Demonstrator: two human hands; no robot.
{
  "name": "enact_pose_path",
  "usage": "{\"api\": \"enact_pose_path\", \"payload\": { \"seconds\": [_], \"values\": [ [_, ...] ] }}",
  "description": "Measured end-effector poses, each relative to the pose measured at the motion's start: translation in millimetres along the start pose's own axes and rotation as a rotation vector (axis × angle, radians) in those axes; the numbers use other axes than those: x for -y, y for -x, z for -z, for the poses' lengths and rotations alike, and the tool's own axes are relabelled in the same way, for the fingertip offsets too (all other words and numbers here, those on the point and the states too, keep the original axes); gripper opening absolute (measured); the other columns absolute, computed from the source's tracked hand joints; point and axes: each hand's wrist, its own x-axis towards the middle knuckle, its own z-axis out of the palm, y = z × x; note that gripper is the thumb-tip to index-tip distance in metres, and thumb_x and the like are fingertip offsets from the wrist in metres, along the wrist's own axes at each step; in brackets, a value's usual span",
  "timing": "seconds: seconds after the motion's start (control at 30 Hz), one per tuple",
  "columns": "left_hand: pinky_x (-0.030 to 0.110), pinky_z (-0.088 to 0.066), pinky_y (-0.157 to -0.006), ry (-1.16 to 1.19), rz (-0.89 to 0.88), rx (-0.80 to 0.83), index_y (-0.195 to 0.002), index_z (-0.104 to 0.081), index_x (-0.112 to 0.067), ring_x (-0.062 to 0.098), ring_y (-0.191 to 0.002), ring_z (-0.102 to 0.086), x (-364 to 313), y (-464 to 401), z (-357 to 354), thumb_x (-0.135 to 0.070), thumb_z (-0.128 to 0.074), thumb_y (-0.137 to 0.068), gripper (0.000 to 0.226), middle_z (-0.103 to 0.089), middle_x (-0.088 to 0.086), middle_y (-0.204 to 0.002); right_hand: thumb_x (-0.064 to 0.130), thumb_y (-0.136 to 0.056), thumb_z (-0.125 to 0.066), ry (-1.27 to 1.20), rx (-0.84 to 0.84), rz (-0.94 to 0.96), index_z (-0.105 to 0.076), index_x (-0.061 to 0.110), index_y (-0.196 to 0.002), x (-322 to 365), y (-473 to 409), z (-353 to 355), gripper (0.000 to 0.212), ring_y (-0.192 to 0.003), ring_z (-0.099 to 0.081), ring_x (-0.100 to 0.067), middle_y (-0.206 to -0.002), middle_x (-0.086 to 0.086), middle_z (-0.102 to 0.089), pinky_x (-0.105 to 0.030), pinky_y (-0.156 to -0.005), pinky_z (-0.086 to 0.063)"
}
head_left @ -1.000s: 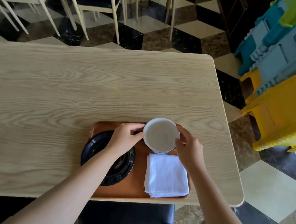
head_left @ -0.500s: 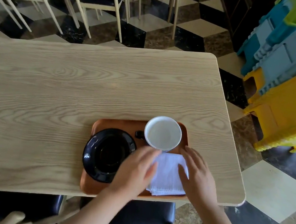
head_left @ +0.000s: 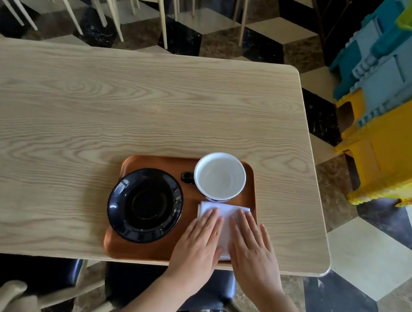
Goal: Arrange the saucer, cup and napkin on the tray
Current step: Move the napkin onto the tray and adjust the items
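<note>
Folded white cloth napkin (head_left: 228,213) pressed flat by left hand (head_left: 198,246) and right hand (head_left: 254,252), fingers spread flat, on rectangular brown tray (head_left: 141,252), white empty cup (head_left: 219,177) just behind, glossy black round saucer (head_left: 145,205) placed left, light wooden table (head_left: 100,101) beneath.

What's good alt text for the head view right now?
Both hands, left hand and right hand, lie flat on a white napkin at the near right of an orange tray on a wooden table. A black saucer sits at the tray's left; an empty white cup stands behind the napkin.
</note>
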Motion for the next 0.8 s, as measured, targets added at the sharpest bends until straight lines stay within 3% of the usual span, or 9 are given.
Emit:
{"api": "enact_pose_path", "payload": {
  "seconds": [0.3, 0.43, 0.6, 0.73, 0.8],
  "values": [
    [0.037, -0.042, -0.1, -0.022, 0.071, -0.013, -0.13, -0.048, -0.004, 0.025, -0.128, -0.044, 9.0, 13.8, 0.8, -0.029, -0.069, -0.078, 0.062, -0.049, 0.014, -0.138, 0.022, -0.088, -0.028, 0.016, -0.022, 0.013, -0.043, 0.005, -0.133, 16.5, -3.3, -13.2, 0.051, -0.131, -0.039, -0.029, -0.141, -0.015, -0.045, -0.038, -0.111, -0.003],
    [0.037, -0.04, -0.101, -0.014, 0.071, -0.017, -0.131, -0.047, -0.003, 0.025, -0.128, -0.043, 11.6, 14.6, -0.6, -0.028, -0.068, -0.079, 0.061, -0.048, 0.015, -0.138, 0.023, -0.088, -0.028, 0.013, -0.02, 0.002, -0.044, 0.006, -0.133, 17.8, -4.0, -15.3, 0.05, -0.131, -0.039, -0.027, -0.141, -0.014, -0.046, -0.038, -0.112, -0.016],
    [0.037, -0.04, -0.102, 0.005, 0.077, -0.015, -0.133, -0.043, -0.003, 0.024, -0.13, -0.04, 11.9, 15.4, -1.8, -0.026, -0.063, -0.084, 0.058, -0.044, 0.014, -0.141, 0.023, -0.089, -0.027, -0.003, -0.014, 0.003, -0.041, 0.005, -0.134, 16.9, -4.7, -17.8, 0.05, -0.133, -0.036, -0.028, -0.142, -0.014, -0.043, -0.038, -0.111, -0.002],
    [0.037, -0.04, -0.101, 0.0, 0.062, -0.011, -0.132, -0.045, -0.003, 0.024, -0.128, -0.043, 13.6, 15.3, 1.9, -0.028, -0.066, -0.082, 0.059, -0.047, 0.014, -0.139, 0.024, -0.09, -0.027, -0.001, -0.02, 0.009, -0.044, 0.006, -0.133, 18.7, -3.0, -15.2, 0.05, -0.132, -0.038, -0.027, -0.141, -0.013, -0.045, -0.041, -0.112, -0.023],
    [0.037, -0.041, -0.1, 0.002, 0.069, -0.001, -0.131, -0.046, -0.003, 0.024, -0.128, -0.043, 12.4, 14.8, 6.3, -0.029, -0.065, -0.082, 0.059, -0.048, 0.014, -0.139, 0.022, -0.091, -0.037, -0.003, -0.01, 0.019, -0.043, 0.007, -0.134, 18.6, -2.6, -8.7, 0.046, -0.132, -0.037, -0.027, -0.142, -0.013, -0.044, -0.048, -0.107, -0.029]
  ]
}}
